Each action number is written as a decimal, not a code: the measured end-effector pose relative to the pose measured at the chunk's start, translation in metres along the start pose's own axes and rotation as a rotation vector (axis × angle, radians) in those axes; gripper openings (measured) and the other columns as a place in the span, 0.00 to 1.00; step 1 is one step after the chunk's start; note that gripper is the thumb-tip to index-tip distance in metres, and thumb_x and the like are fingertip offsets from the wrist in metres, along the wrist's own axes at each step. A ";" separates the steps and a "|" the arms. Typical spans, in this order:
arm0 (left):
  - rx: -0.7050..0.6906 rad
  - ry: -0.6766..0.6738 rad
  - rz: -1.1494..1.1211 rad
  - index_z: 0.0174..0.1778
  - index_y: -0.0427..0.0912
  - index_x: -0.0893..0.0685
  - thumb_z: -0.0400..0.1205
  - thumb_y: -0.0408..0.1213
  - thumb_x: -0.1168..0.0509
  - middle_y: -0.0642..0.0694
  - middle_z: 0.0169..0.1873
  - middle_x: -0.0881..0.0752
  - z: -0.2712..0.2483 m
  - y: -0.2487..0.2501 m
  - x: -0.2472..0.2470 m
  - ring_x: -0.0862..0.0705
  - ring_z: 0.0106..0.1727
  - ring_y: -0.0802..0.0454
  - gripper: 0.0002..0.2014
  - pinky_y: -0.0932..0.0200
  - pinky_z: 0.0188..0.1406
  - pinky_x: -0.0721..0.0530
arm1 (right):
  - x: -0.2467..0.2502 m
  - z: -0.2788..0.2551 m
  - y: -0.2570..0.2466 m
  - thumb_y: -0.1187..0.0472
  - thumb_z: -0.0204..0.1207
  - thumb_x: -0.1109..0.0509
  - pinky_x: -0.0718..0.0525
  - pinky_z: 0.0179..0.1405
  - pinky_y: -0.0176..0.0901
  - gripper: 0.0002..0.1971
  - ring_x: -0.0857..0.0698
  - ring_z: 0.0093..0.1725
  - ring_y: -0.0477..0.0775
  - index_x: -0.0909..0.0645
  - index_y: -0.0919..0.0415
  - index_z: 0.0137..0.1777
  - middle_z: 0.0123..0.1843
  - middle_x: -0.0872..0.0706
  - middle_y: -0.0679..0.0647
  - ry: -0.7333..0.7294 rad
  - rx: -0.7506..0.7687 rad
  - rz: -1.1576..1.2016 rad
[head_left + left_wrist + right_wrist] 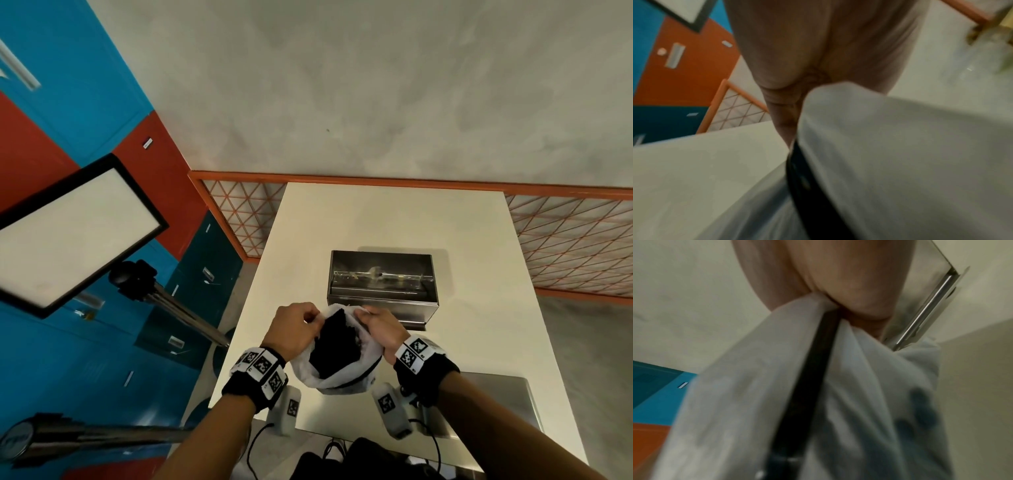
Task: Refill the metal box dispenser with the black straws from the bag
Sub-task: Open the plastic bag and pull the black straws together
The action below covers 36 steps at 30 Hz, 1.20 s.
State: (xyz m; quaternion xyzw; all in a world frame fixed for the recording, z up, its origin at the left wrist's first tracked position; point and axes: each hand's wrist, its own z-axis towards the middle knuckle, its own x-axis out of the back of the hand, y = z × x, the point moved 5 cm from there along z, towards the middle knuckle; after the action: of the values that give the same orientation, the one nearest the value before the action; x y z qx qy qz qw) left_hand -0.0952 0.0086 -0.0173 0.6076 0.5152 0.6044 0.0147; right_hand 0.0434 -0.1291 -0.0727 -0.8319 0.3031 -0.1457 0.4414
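At the near edge of the white table (394,219), cables and a dark bundle lie below the person's forearms, and a flat grey metal sheet (496,404) rests at the near right corner, partly under the right forearm. Left of the table stand a tripod-mounted light panel (75,233) and a wall of blue and red lockers (68,102); an orange mesh fence (565,240) runs behind the table's far end.

Just above the near part of the table, the white plastic bag (346,377) is held up between the two hands, its mouth pulled wide. Inside it sits a dense dark mass of black straws (339,346). Beyond the bag, at mid-table, the metal box dispenser (382,284) stands with its lid off or open, a rod running across its interior; what little lies in it is too small to make out. The bag's far rim overlaps the dispenser's near edge in the head view.

The left hand (294,329) pinches the bag's left rim, fingers curled over the plastic. The right hand (380,325) pinches the right rim likewise; the right wrist view shows bunched plastic gripped against the palm (838,280).
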 end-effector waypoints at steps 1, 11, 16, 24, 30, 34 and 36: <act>-0.007 0.032 -0.014 0.44 0.46 0.09 0.85 0.42 0.30 0.53 0.39 0.09 0.003 -0.001 0.003 0.13 0.45 0.54 0.07 0.73 0.43 0.22 | -0.001 -0.002 -0.001 0.62 0.85 0.36 0.16 0.62 0.59 0.15 0.13 0.49 0.62 0.16 0.76 0.56 0.56 0.14 0.77 -0.024 0.009 0.023; 0.018 -0.007 -0.159 0.37 0.50 0.17 0.90 0.37 0.37 0.47 0.37 0.12 0.025 -0.014 -0.006 0.16 0.44 0.46 0.14 0.53 0.53 0.19 | -0.010 -0.024 -0.026 0.26 0.73 0.38 0.18 0.64 0.47 0.34 0.14 0.56 0.45 0.15 0.54 0.62 0.57 0.12 0.44 -0.198 0.247 -0.505; 0.059 -0.036 -0.204 0.41 0.44 0.16 0.91 0.40 0.40 0.43 0.41 0.11 0.031 -0.021 -0.017 0.14 0.49 0.39 0.14 0.49 0.57 0.18 | -0.008 -0.019 -0.022 0.29 0.77 0.39 0.15 0.50 0.46 0.31 0.11 0.41 0.46 0.15 0.58 0.41 0.38 0.10 0.48 -0.205 0.235 -0.536; 0.228 0.023 -0.148 0.59 0.44 0.15 0.88 0.52 0.36 0.44 0.54 0.10 0.023 -0.034 -0.010 0.12 0.54 0.45 0.15 0.53 0.57 0.16 | 0.003 0.006 -0.004 0.51 0.85 0.36 0.19 0.53 0.47 0.16 0.12 0.42 0.50 0.10 0.58 0.48 0.39 0.09 0.50 -0.059 0.150 -0.441; 0.482 -0.107 -0.110 0.50 0.37 0.18 0.82 0.69 0.39 0.41 0.46 0.10 -0.024 -0.025 0.016 0.07 0.40 0.43 0.32 0.53 0.35 0.07 | 0.014 0.012 0.004 0.57 0.85 0.36 0.26 0.40 0.49 0.18 0.26 0.27 0.49 0.15 0.59 0.34 0.23 0.22 0.48 0.039 0.060 -0.364; 0.555 -0.462 -0.237 0.40 0.30 0.14 0.80 0.76 0.44 0.33 0.38 0.07 -0.059 -0.003 -0.003 0.09 0.30 0.43 0.44 0.63 0.24 0.18 | 0.015 0.026 0.015 0.54 0.83 0.34 0.14 0.56 0.56 0.15 0.10 0.45 0.62 0.09 0.63 0.47 0.43 0.07 0.61 0.038 0.027 -0.287; 0.552 -0.559 -0.364 0.40 0.33 0.16 0.81 0.74 0.44 0.30 0.41 0.07 -0.066 0.009 -0.016 0.09 0.32 0.39 0.40 0.62 0.26 0.19 | 0.012 0.027 0.018 0.53 0.83 0.33 0.14 0.61 0.60 0.15 0.10 0.52 0.67 0.09 0.63 0.48 0.47 0.07 0.63 0.034 0.000 -0.223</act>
State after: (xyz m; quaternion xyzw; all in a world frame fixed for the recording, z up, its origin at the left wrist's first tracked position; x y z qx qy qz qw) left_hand -0.1351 -0.0464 -0.0055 0.6283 0.7324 0.2436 0.0973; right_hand 0.0595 -0.1266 -0.1033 -0.8579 0.2162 -0.2076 0.4173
